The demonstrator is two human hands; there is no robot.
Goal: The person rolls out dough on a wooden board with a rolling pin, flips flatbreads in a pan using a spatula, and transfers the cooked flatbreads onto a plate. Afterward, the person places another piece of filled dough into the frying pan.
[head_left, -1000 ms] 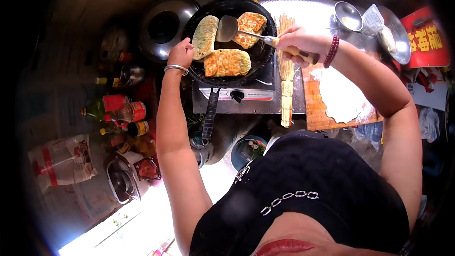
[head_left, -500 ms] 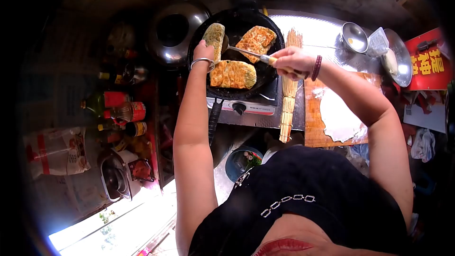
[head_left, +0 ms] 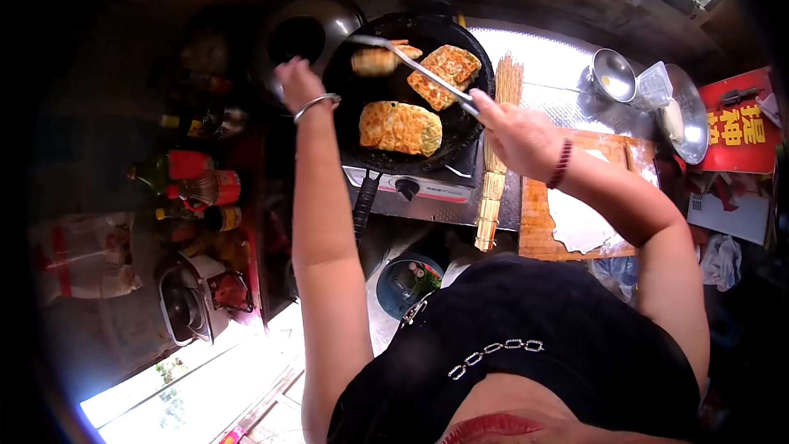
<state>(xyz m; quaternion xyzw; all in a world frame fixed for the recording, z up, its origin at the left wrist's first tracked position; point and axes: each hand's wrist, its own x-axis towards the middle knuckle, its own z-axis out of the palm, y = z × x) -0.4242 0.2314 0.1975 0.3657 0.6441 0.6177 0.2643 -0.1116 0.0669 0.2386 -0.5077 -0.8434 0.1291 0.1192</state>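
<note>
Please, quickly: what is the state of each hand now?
Left hand: blurred, so open or closed cannot be told; nothing visible in it.
Right hand: closed, holding the spatula.

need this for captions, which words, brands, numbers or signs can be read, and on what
"提神": yellow characters on the red package; the neighbouring text is unclear.
Stove panel: lettering too small to read.
Bottle labels: too blurred.
Bag at left: print too blurred.
</note>
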